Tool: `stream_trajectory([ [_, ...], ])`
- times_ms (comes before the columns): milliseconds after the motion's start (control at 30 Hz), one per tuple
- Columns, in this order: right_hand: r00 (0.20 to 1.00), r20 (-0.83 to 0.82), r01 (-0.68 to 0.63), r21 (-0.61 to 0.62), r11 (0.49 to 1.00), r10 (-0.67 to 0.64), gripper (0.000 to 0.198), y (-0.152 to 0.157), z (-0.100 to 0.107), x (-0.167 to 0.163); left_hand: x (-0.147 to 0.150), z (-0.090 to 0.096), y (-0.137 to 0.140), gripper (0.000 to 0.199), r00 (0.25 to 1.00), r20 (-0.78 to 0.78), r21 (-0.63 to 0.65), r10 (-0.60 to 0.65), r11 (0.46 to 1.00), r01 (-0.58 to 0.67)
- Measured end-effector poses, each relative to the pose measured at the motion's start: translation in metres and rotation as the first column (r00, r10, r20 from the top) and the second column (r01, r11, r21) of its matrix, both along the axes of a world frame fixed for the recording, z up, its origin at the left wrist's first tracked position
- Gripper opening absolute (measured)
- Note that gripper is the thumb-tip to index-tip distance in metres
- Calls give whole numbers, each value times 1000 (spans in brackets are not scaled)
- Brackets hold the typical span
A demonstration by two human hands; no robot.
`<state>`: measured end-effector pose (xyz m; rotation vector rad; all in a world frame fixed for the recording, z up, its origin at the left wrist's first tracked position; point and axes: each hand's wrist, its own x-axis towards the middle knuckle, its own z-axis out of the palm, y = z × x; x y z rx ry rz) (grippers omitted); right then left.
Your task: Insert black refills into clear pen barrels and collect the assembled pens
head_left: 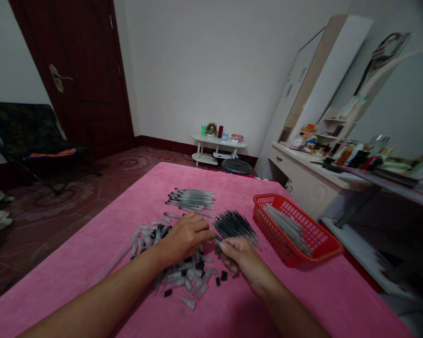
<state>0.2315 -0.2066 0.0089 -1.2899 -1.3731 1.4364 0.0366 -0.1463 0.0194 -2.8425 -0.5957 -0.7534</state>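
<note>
My left hand [188,237] reaches over a heap of clear and black pen caps [193,279], thumb and fingers pinched together. Close beside it, my right hand [241,256] is also closed in a pinch, its fingertips almost meeting the left ones. A small dark piece shows between the hands, too hidden to name. Just behind them lies a bundle of dark pen refills [234,224]. Farther back, assembled-looking pens [192,199] rest side by side in a row. Several small black plugs [223,275] lie near my right hand.
A red plastic basket [285,251] holding clear pen barrels [290,225] stands at the right on the pink-covered table [134,291]. Beyond the table are a white dressing table [303,171], a low white stand [206,159] and a folding chair [32,141].
</note>
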Motion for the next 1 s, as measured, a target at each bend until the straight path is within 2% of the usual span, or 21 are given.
stream_trajectory([
  [100, 994, 106, -20, 77, 997, 12, 29, 0, -1, -2, -2, 3, 0, 21, 998, -61, -5, 12, 1000, -13],
  [233, 931, 357, -36, 306, 951, -79, 26, -2, -2, -4, -1, 7, -2, 20, 994, -95, -77, 48, 996, -55],
  [367, 716, 645, -129, 500, 856, -269, 23, -7, 2, -4, 1, 7, -5, 16, 987, -116, -221, 110, 966, -133],
  [467, 546, 736, -242, 595, 766, -399, 20, -9, 5, 3, -2, 5, 1, 21, 978, -34, -385, 207, 900, -204],
  [533, 507, 724, -284, 652, 703, -467, 25, -9, 8, 9, -7, 4, 11, 31, 950, 112, -558, 292, 809, -183],
  [567, 518, 699, -274, 682, 678, -493, 26, -8, 9, 12, -9, 5, 16, 34, 916, 223, -663, 332, 741, -107],
  [600, 543, 667, -242, 706, 665, -510, 25, -7, 9, 14, -12, 7, 22, 35, 853, 359, -758, 377, 651, 31],
  [633, 572, 639, -197, 717, 669, -515, 23, -6, 9, 14, -14, 9, 27, 33, 759, 487, -814, 432, 539, 216],
  [667, 595, 626, -155, 705, 692, -504, 19, -6, 8, 14, -15, 12, 31, 28, 642, 585, -808, 495, 419, 414],
  [700, 613, 633, -125, 669, 733, -473, 15, -5, 6, 11, -15, 14, 33, 20, 518, 638, -749, 569, 306, 587],
  [733, 626, 655, -113, 614, 781, -423, 11, -6, 4, 8, -15, 16, 35, 10, 410, 647, -666, 643, 214, 715],
  [767, 634, 683, -121, 550, 826, -362, 8, -6, 2, 5, -14, 18, 35, 2, 328, 628, -584, 705, 148, 798],
  [800, 638, 708, -142, 495, 857, -303, 6, -7, -1, 1, -13, 19, 34, 7, 274, 598, -519, 753, 104, 848],
  [867, 635, 737, -189, 440, 878, -233, 5, -9, -6, -5, -10, 17, 32, 14, 228, 545, -436, 807, 40, 899],
  [1000, 629, 747, -213, 433, 876, -216, 10, -10, -9, -7, -6, 8, 31, 17, 225, 528, -317, 819, -56, 947],
])
